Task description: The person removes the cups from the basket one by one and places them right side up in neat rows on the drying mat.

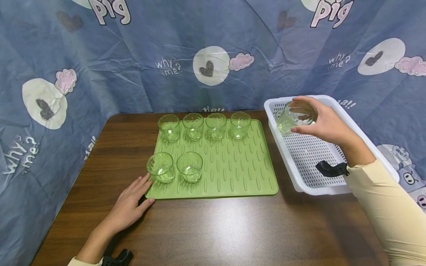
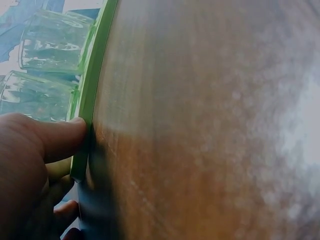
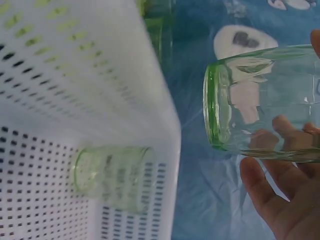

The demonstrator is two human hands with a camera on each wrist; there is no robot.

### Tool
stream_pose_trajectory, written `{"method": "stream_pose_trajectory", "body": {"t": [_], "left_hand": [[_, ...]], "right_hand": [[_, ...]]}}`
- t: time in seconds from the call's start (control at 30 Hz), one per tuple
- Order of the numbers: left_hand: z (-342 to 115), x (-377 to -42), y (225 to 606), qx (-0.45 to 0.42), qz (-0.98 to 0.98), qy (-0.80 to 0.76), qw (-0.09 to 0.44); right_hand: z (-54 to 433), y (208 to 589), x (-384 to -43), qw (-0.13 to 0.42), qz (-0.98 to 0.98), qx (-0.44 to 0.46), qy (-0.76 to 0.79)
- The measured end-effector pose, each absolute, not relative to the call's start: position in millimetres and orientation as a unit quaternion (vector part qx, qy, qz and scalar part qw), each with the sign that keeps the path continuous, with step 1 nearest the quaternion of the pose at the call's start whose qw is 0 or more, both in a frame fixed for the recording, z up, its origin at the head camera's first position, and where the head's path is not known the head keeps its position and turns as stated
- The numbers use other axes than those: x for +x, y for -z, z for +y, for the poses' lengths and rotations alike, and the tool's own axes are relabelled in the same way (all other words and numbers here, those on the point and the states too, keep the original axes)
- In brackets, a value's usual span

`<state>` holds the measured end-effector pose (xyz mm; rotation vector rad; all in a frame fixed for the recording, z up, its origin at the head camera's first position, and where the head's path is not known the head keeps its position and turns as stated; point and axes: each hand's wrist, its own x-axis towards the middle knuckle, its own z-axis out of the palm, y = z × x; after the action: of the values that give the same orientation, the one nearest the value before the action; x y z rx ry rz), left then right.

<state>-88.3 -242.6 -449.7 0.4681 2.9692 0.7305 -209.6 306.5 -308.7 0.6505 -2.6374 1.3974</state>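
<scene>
My right hand (image 1: pixel 324 120) grips a clear, green-tinted drinking glass (image 1: pixel 293 116) above the white basket (image 1: pixel 289 164). Seen from the right wrist, the held glass (image 3: pixel 260 102) has its thick base toward the basket wall, and another glass (image 3: pixel 115 177) sits inside the basket. My left hand (image 1: pixel 131 207) rests at the front left corner of a green ribbed mat (image 1: pixel 233 162), fingers extended. Its thumb (image 2: pixel 65 137) touches the mat's edge in the left wrist view. Nearest to that hand are two upright glasses, one left (image 1: pixel 161 168) and one right (image 1: pixel 190 168).
Several upright glasses form a row along the mat's back edge, from a left one (image 1: pixel 169 128) to a right one (image 1: pixel 240 125). A brown wooden table (image 1: pixel 213 229) carries mat and basket. Blue printed cloth (image 1: pixel 139 59) hangs close behind them.
</scene>
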Motion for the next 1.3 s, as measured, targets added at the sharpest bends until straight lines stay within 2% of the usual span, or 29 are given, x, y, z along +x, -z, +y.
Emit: {"method": "stream_pose_trajectory", "body": {"t": [0.63, 1.03, 1.3], "left_hand": [[-243, -89, 448, 0.149, 0.96, -0.235, 0.027], [-244, -88, 449, 0.147, 0.96, -0.235, 0.03], [-244, -88, 449, 0.148, 0.961, -0.234, 0.028]], "right_hand": [[254, 282, -183, 0.034, -0.905, 0.192, -0.379], [237, 288, -180, 0.016, -0.903, 0.186, -0.386], [215, 299, -171, -0.005, -0.903, 0.214, -0.373]]}}
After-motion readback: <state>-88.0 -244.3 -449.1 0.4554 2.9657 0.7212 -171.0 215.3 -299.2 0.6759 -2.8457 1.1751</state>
